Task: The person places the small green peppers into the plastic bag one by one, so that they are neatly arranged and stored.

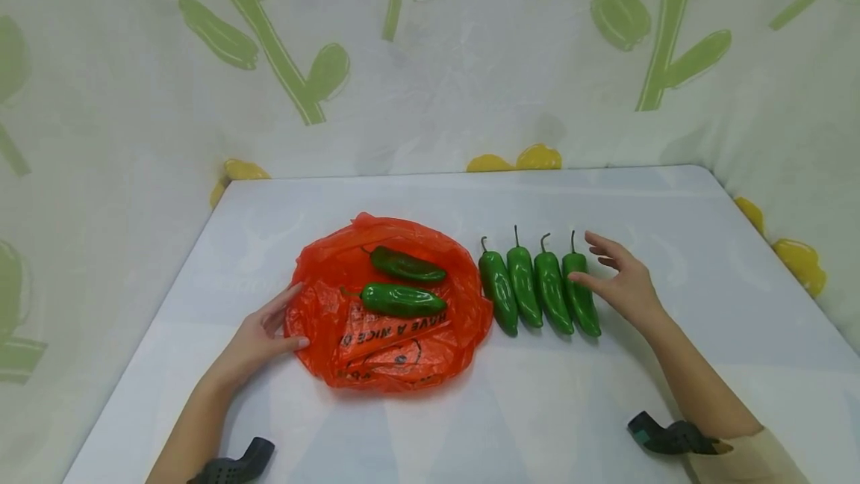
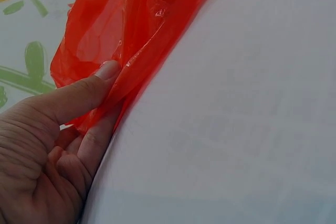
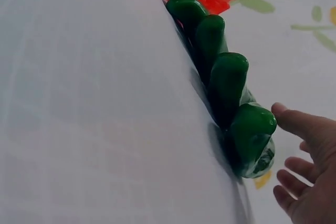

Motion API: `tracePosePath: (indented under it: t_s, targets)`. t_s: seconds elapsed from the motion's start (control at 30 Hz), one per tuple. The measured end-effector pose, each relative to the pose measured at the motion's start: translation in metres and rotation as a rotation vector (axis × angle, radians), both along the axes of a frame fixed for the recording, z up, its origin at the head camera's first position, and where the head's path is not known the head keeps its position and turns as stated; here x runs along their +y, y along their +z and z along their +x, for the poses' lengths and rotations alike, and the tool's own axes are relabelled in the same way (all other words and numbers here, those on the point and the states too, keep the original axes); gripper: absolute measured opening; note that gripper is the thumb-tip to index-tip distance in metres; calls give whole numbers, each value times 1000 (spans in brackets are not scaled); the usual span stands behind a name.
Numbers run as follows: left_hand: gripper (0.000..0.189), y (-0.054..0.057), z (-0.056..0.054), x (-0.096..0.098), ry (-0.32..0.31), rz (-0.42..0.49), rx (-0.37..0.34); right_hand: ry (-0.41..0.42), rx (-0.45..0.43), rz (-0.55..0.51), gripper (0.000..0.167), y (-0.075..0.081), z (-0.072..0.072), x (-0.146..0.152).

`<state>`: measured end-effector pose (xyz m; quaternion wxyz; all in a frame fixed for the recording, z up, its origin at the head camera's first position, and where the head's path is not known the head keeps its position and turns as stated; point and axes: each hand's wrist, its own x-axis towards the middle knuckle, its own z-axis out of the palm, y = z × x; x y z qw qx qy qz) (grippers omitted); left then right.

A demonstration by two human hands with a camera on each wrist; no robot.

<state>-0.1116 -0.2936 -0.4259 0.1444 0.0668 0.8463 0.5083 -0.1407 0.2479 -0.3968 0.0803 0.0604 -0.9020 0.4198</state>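
A red plastic bag [image 1: 396,353] lies spread on the table, its rim rolled open into a rough bowl. Two green chili peppers [image 1: 403,300] rest inside it. My left hand [image 1: 251,342] pinches the bag's left rim, thumb on one side and fingers on the other, as the left wrist view shows. To the right of the bag, several green chili peppers [image 1: 524,286] lie side by side, stems away from me. My right hand [image 1: 625,286] hovers at the rightmost pepper [image 3: 252,135], fingers spread and thumb close to it. Whether the thumb touches it I cannot tell.
The white table [image 1: 537,409] carries the bag and peppers near its middle. A pale wall covering [image 1: 470,81] with green plant prints rises behind and beside it. Each wrist wears a dark strapped device [image 1: 672,435].
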Motion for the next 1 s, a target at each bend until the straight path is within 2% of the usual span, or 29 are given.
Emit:
tracePosePath:
  t_s: [0.3, 0.53, 0.77, 1.0]
  targets:
    - [80, 1, 1, 1, -7, 33, 11, 49, -142, 21, 74, -10, -3, 5]
    - [80, 1, 1, 1, -5, 42, 8, 43, -195, 25, 70, -11, -4, 6]
    - [80, 1, 1, 1, 0, 49, -1, 24, -207, 51, 69, -14, -6, 7]
    - [80, 2, 2, 2, 2, 45, -2, -8, -209, 22, 68, -17, -5, 7]
